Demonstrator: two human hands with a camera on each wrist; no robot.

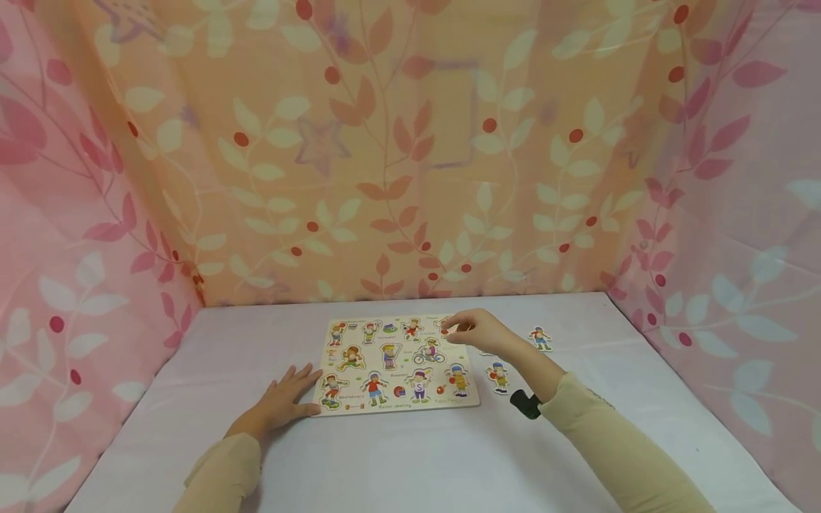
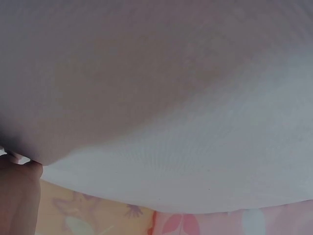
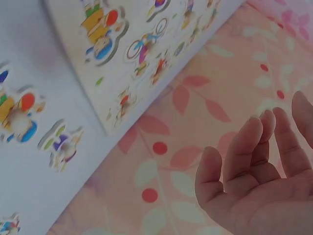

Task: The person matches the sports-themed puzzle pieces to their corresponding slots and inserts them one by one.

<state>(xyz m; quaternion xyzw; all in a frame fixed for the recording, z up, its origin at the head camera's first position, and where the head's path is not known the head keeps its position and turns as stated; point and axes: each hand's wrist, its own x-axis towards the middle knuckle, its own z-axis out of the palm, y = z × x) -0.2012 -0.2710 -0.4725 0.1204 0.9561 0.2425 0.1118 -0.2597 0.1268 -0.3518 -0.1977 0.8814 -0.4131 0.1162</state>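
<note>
A pale wooden puzzle board (image 1: 373, 362) with printed sports figures lies flat on the table. My left hand (image 1: 282, 399) rests beside its left edge, fingers spread and touching the edge. In the left wrist view only part of a hand (image 2: 19, 191) shows at the lower left corner. My right hand (image 1: 477, 333) hovers over the board's top right corner, fingers loosely bent, partly covering a figure piece (image 1: 447, 328) there. The right wrist view shows this hand (image 3: 264, 191) with nothing between its fingers.
Right of the board lie loose figure pieces: one with a basketball (image 1: 498, 377), one in a red top (image 1: 539, 338), and another (image 3: 63, 147) mostly behind my right forearm in the head view. A white cloth covers the table (image 1: 359, 463). Floral curtains (image 1: 398, 178) enclose the back and sides.
</note>
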